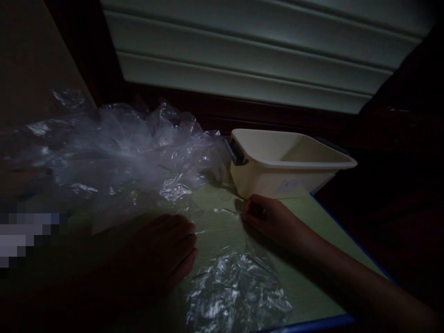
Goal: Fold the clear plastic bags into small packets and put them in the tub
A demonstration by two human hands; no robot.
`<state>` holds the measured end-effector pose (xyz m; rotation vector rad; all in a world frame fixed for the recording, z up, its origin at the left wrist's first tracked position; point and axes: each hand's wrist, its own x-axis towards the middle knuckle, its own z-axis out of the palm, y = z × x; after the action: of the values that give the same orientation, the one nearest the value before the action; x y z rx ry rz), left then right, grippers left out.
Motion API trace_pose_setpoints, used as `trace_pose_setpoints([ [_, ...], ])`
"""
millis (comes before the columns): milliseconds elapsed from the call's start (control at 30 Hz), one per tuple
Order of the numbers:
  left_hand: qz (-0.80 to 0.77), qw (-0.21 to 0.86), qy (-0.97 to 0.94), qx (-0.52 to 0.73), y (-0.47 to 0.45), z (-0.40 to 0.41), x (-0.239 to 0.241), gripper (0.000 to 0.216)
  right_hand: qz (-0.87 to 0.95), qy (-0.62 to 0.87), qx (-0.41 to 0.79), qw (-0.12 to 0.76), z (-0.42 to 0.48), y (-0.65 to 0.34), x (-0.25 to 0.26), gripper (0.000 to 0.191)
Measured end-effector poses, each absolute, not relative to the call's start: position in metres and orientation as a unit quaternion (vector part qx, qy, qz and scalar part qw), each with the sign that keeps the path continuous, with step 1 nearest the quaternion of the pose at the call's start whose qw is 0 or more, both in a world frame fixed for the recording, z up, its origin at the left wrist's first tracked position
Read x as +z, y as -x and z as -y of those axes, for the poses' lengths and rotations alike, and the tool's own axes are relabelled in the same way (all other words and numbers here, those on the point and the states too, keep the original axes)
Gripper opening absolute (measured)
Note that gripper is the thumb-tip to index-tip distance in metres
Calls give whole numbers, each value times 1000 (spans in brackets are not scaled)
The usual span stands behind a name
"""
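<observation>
Under both hands, find the green tabletop, blue along its edge. Beyond the left hand, spreading off to its left, see a loose plastic heap, clear and crumpled. Just beyond the right hand, note the cream bin, upright. Between the hands and nearer than both, look for the clear film, flatter by the fingers, wrinkled at the near end. Expect almost no weight, no stiffness, a slick feel and some risk of creasing or tearing under a hard pull. Best pinched at a flat edge between thumb and fingertip, not grabbed by the wrinkles. Read the left hand as palm down, fingers loosely curled beside the film; too dark to tell about any grip. Read the right hand as rounded, thumb and forefinger tips together, apparently pinching the film's edge. Smallest, beyond the right hand and slightly left, spot the dark handle.
</observation>
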<state>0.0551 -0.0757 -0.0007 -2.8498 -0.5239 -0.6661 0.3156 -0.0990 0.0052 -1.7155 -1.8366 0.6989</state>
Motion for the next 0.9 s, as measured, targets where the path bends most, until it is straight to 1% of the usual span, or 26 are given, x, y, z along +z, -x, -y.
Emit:
trace_pose_setpoints([
  [33,176,90,953,-231,-55,76,-1,35,677,633,261,272,100,-315,5,6],
  [133,181,104,946,-247,-53,76,-5,32,666,631,266,296,105,-316,6,18],
  [233,196,92,944,-250,-50,75,-8,28,658,623,281,316,108,-319,7,15],
  [367,251,-28,923,-292,-49,70,-9,15,645,594,318,361,110,-323,8,8],
  [433,293,-91,896,-322,-51,65,-10,15,635,572,351,381,110,-323,8,10],
  [533,339,-153,863,-342,-52,58,-13,19,622,559,388,388,110,-322,10,13],
  [633,387,-214,837,-322,-51,53,-14,33,612,552,398,403,110,-322,10,15],
  [700,405,-253,828,-293,-50,51,-13,38,605,542,403,422,109,-323,10,15],
  [800,405,-282,835,-244,-51,52,-8,33,594,529,415,442,109,-323,9,15],
  [900,403,-290,840,-220,-55,55,0,27,594,534,416,435,109,-323,8,16],
])
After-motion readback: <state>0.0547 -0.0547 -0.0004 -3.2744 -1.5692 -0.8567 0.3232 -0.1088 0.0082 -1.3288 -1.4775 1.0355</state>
